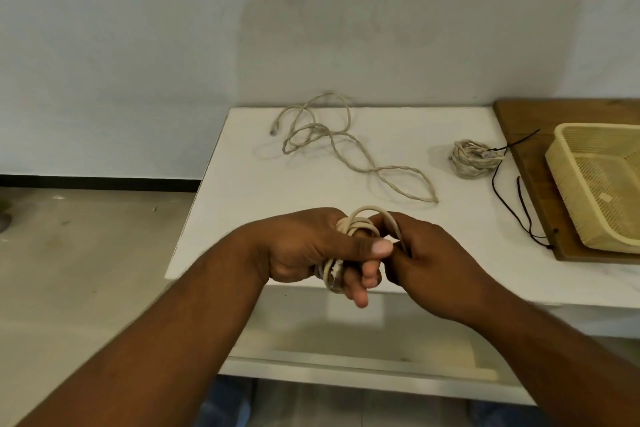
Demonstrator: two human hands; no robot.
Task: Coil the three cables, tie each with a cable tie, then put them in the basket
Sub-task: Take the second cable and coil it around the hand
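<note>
My left hand (304, 246) grips a coil of beige cable (356, 224) wound around its fingers, over the table's front edge. My right hand (433, 260) pinches the free strand of that same cable just right of the coil. A second beige cable (349, 149) lies loose and tangled at the back of the white table (242, 191). A third cable (472, 158) sits coiled at the right with a black cable tie (519, 141) around it. The cream plastic basket (568, 204) stands empty at the far right.
The basket rests on a brown wooden board (519, 121) on the table's right side. Loose black cable ties (512, 208) lie beside the board's left edge. A wall runs behind the table, and bare floor lies to the left.
</note>
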